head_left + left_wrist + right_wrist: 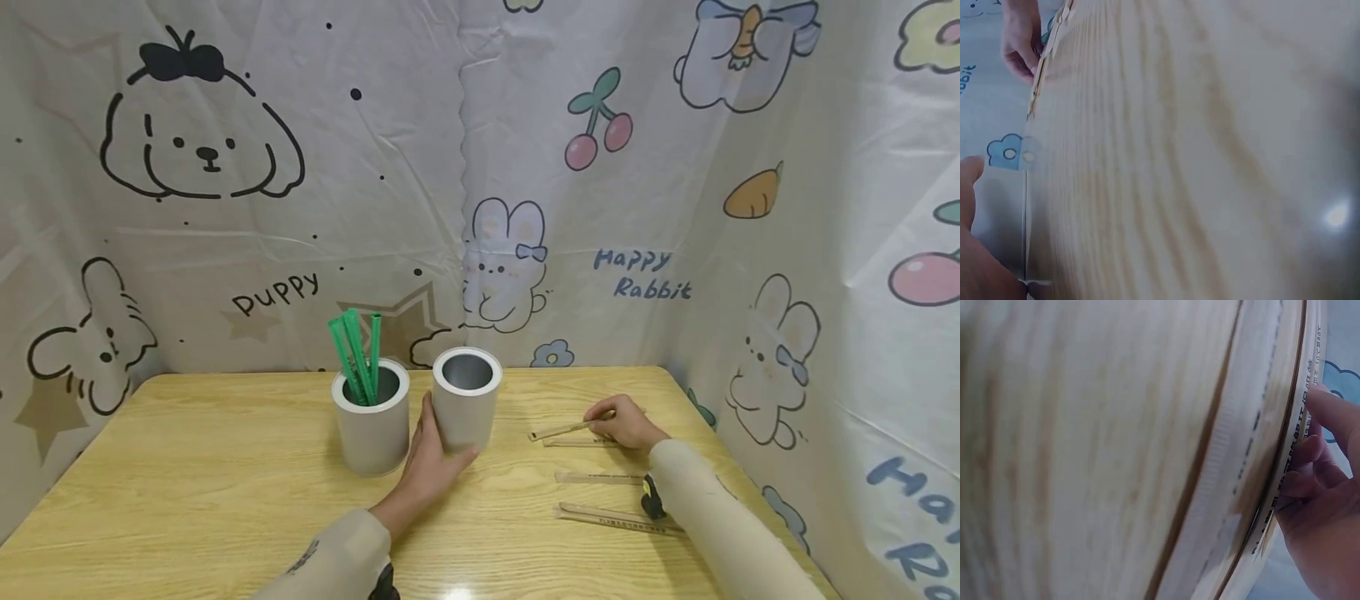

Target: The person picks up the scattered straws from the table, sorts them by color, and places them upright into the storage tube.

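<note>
Two white cylindrical holders stand side by side. The left holder (371, 442) contains several green straws (356, 354), upright and slightly fanned. No contents show in the right holder (467, 417). My left hand (427, 471) holds the right holder low down, fingers along its left side and thumb across the front of its base. My right hand (622, 423) pinches one end of a paper-wrapped straw (558, 431), whose other end points left, just above the table. In the right wrist view, printed characters run along the wrapped straw (1297, 419) by the fingertips.
More wrapped straws lie on the table's right side: one wrapped straw (577, 443) just below the pinched one, another (596, 478) nearer, and a nearest group (615, 520) beside the right forearm. A printed curtain (420, 192) hangs behind the wooden table (225, 483) and along its right edge.
</note>
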`<action>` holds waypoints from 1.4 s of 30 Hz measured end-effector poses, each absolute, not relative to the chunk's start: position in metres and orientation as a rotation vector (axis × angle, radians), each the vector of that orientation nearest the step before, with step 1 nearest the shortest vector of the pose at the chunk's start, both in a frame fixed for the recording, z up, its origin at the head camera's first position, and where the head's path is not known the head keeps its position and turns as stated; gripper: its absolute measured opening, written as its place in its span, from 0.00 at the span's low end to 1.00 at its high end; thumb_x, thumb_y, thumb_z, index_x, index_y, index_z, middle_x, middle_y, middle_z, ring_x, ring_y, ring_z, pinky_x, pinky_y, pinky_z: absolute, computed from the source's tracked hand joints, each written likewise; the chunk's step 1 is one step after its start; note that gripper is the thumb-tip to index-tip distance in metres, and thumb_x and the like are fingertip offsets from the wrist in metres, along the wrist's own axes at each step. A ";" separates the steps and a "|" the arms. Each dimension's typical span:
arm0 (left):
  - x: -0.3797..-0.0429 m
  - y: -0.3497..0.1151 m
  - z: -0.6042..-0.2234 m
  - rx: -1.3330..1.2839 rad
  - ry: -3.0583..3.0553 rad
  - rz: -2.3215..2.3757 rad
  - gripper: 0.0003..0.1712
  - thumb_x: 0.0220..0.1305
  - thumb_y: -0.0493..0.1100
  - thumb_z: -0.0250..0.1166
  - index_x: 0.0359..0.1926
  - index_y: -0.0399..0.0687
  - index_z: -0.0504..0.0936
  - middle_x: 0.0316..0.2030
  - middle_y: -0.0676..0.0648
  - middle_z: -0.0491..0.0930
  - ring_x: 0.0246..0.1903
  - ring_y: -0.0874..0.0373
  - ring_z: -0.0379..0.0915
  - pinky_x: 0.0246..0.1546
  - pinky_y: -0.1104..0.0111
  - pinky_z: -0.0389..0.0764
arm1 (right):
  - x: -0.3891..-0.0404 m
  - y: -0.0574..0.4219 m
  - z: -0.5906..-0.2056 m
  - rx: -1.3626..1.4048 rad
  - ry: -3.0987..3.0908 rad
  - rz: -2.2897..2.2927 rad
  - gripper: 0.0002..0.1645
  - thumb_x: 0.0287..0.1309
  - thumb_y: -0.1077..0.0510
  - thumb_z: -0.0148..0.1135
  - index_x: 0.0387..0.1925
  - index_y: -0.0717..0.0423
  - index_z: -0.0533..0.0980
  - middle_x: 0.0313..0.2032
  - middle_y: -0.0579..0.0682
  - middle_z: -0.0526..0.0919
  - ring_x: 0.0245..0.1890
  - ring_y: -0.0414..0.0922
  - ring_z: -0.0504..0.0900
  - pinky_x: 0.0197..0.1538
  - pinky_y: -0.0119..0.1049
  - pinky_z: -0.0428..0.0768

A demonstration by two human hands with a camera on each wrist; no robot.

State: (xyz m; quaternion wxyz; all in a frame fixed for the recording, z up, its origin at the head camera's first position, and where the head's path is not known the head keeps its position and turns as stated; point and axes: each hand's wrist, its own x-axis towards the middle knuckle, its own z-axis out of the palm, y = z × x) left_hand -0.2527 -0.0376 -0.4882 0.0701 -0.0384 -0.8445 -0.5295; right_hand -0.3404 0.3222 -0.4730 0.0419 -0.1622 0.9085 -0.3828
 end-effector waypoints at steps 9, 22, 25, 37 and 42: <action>-0.262 -0.035 -0.490 -0.055 -2.505 -1.662 0.67 0.56 0.47 0.77 0.81 0.44 0.38 0.77 0.30 0.52 0.76 0.33 0.51 0.74 0.39 0.57 | -0.339 0.321 -0.470 -0.472 2.800 -1.123 0.06 0.62 0.70 0.64 0.40 0.67 0.84 0.40 0.62 0.86 0.29 0.38 0.75 0.31 0.28 0.75; -0.262 -0.038 -0.491 -0.079 -2.509 -1.676 0.60 0.59 0.49 0.75 0.79 0.39 0.46 0.74 0.29 0.58 0.73 0.31 0.55 0.73 0.38 0.58 | -0.339 0.274 -0.420 -0.392 2.761 -1.464 0.18 0.72 0.57 0.59 0.54 0.66 0.80 0.47 0.54 0.86 0.42 0.41 0.81 0.45 0.35 0.81; -0.262 -0.038 -0.492 -0.083 -2.505 -1.661 0.59 0.59 0.49 0.75 0.79 0.39 0.47 0.73 0.29 0.60 0.72 0.31 0.57 0.73 0.38 0.59 | -0.336 0.247 -0.391 -0.367 2.596 -1.761 0.20 0.74 0.57 0.57 0.57 0.68 0.76 0.37 0.44 0.83 0.35 0.38 0.76 0.41 0.31 0.78; -0.265 -0.037 -0.495 -0.055 -2.522 -1.643 0.59 0.59 0.51 0.75 0.79 0.41 0.47 0.74 0.32 0.59 0.73 0.33 0.57 0.73 0.39 0.60 | -0.314 0.152 -0.300 -0.465 1.910 -2.419 0.14 0.76 0.62 0.49 0.38 0.43 0.78 0.33 0.40 0.78 0.29 0.35 0.78 0.40 0.25 0.79; -0.265 -0.037 -0.494 -0.052 -2.521 -1.644 0.60 0.58 0.51 0.75 0.79 0.39 0.47 0.74 0.31 0.59 0.73 0.33 0.57 0.73 0.39 0.60 | -0.314 0.135 -0.307 -0.430 1.893 -2.370 0.09 0.75 0.62 0.50 0.42 0.50 0.77 0.32 0.41 0.79 0.28 0.35 0.79 0.38 0.25 0.80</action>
